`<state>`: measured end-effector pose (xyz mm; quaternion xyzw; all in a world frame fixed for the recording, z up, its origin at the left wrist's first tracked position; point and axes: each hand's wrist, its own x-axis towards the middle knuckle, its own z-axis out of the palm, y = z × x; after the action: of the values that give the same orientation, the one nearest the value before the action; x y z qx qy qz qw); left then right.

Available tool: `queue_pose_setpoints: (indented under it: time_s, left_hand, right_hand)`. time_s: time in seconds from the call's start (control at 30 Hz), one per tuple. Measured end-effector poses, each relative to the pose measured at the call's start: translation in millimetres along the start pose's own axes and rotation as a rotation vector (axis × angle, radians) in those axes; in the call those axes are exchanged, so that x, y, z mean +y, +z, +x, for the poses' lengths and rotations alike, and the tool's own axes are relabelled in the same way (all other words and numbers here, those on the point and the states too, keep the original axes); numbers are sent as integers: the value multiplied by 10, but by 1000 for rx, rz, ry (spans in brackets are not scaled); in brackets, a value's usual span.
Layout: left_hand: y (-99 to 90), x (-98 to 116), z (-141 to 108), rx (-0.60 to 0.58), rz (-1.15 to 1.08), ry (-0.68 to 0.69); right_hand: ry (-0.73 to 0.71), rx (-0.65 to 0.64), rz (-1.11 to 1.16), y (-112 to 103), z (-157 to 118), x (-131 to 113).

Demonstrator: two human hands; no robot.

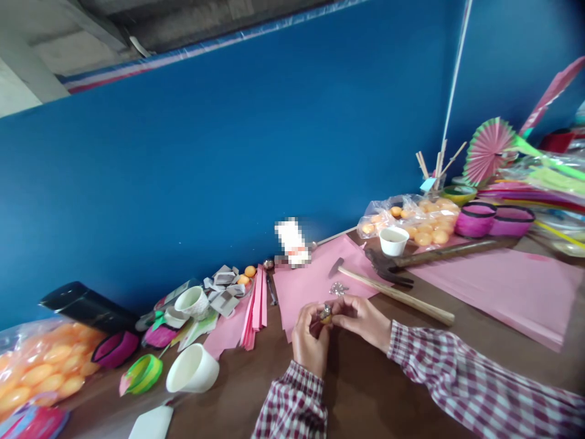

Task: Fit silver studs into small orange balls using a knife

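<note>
Near the table's front, my left hand [311, 344] is closed around a small metallic and yellowish object [326, 314]. My right hand [363, 320] meets it from the right, its thumb and fingertips pinched on the same object. The fingers hide part of the object, so its exact shape is unclear. Just beyond the hands, a small heap of silvery pieces [339, 289] lies on pink paper [297, 292]. A small hammer [397, 294] with a wooden handle rests to the right, above my right forearm.
A larger claw hammer [448, 251] and more pink sheets [516, 289] lie at right. Behind are a white cup [393, 241] and bagged orange balls [425, 228]. At left stand a white cup [192, 368], folded pink strips [256, 308] and another bag of orange balls [50, 360]. A blue partition [228, 152] rises behind.
</note>
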<state>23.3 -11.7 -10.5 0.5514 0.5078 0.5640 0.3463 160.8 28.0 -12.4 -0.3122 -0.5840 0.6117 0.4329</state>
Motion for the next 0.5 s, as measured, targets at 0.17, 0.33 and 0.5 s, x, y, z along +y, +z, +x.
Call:
queue_pose_setpoints:
  time_s: [0.17,0.33,0.5]
  left_hand:
    - [-14,-48,-3,-22,12,39]
    - [-4,-20,-4,-15,41,56]
    - [-5,13,-5,1,107,61]
  right_hand:
    - [14,-32,113,5,8,48]
    - [8,-39,81,5,-5,23]
    - [27,-6,52,8,-10,-5]
